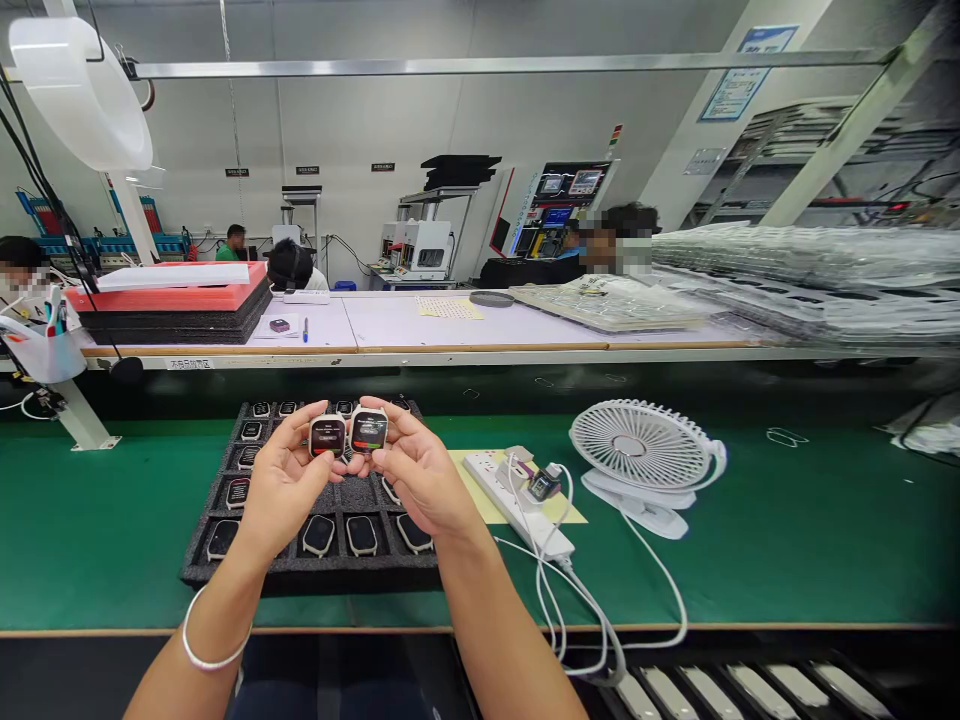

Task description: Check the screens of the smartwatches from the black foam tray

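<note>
Side by side above a black foam tray [315, 578], my two hands each grip a smartwatch case without a strap. My left hand [289, 480] is closed on one watch [328, 437], its thumb at the lower edge. In the fingers of my right hand [420, 470] is a second watch [369, 430], close beside the first. Both screens are lit, with small text and a red area low down; the words are too small to read. More watches, such as a dark one [319, 536], sit in the tray's compartments, and my hands hide some of them.
Right of the tray, a white power strip [517, 505] with plugs and cables lies on yellow paper. A white fan [637, 450] stands farther right on the green mat [787, 540]. A shelf [390, 325] behind carries foam sheets [172, 310] and plastic trays [787, 280]. Several people sit beyond.
</note>
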Demonstrator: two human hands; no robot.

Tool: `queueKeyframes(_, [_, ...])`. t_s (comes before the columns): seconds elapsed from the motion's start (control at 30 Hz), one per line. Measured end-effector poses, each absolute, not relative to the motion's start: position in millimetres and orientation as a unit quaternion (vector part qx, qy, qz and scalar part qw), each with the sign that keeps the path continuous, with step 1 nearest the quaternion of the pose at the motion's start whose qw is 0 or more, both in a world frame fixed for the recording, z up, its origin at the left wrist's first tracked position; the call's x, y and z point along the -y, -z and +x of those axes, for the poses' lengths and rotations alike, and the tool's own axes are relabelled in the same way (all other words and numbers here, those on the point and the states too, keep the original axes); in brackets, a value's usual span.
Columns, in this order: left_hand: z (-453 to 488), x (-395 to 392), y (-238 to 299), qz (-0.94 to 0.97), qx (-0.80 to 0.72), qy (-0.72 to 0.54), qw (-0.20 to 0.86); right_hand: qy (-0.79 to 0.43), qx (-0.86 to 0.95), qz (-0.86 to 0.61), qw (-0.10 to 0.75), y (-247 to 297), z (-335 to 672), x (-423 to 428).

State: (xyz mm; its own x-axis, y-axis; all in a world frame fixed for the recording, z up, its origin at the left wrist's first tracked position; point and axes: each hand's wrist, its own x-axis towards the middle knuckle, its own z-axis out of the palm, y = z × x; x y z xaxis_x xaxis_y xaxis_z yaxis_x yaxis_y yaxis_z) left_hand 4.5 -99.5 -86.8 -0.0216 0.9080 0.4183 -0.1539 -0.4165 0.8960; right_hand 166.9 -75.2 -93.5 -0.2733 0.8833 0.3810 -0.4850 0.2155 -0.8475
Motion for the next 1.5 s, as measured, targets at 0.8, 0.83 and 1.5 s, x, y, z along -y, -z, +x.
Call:
queueKeyframes(0.8, [1.8,101.4,87.8,0.561,-0.358,-0.616,0.422,-0.596,0.528,-0.206,0.569,95.2,165.9,72.7])
queueKeyframes(0.83, [2.1,101.3,88.0,0.560,-0.363,-0.614,0.421,-0.596,0.528,-0.207,0.569,95.2,165.8,72.7])
queueKeyframes(1.5, [6.7,102.1,87.0,0.559,-0.348,-0.617,0.431,-0.599,0.504,-0.211,0.585,93.8,165.0,75.5])
